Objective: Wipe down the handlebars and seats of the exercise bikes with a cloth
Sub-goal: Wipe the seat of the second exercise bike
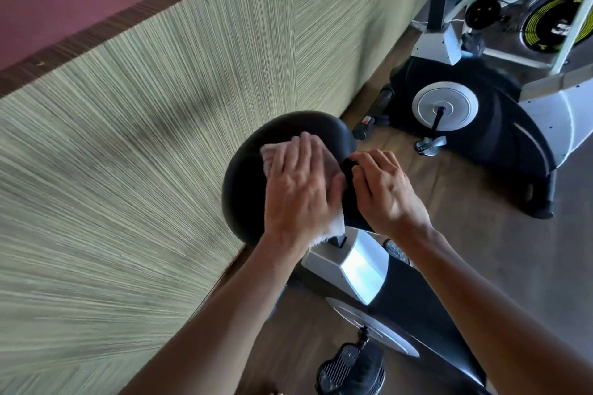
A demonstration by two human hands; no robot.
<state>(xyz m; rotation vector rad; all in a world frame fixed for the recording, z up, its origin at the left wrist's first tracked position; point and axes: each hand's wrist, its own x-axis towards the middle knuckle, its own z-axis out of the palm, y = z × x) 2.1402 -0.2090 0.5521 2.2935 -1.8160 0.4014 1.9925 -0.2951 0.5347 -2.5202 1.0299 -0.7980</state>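
1. While the handlebars lie outside the frame, the step in hand appears to be the seat wipe on the near silver-and-black exercise bike, at lower centre of the frame.
2. A second exercise bike with a white frame and a yellow-marked flywheel stands at upper right, well apart; its seat presumably awaits wiping.
3. The wide, rounded black padded seat sits at frame centre, beside the striped green wall panel.
4. The left hand presses flat on the seat top, fingers nearly straight and close together, holding the pale pink-white cloth down under the palm. Cloth edges show beyond the fingertips and below the wrist.
5. The right hand grips the narrow front nose of the seat, fingers curled round it, apparently to steady it.
6. Next move, as a judgement: sweep the cloth across the uncovered rear and left rim of the seat, maintain the bracing grip, then proceed to the handlebars.
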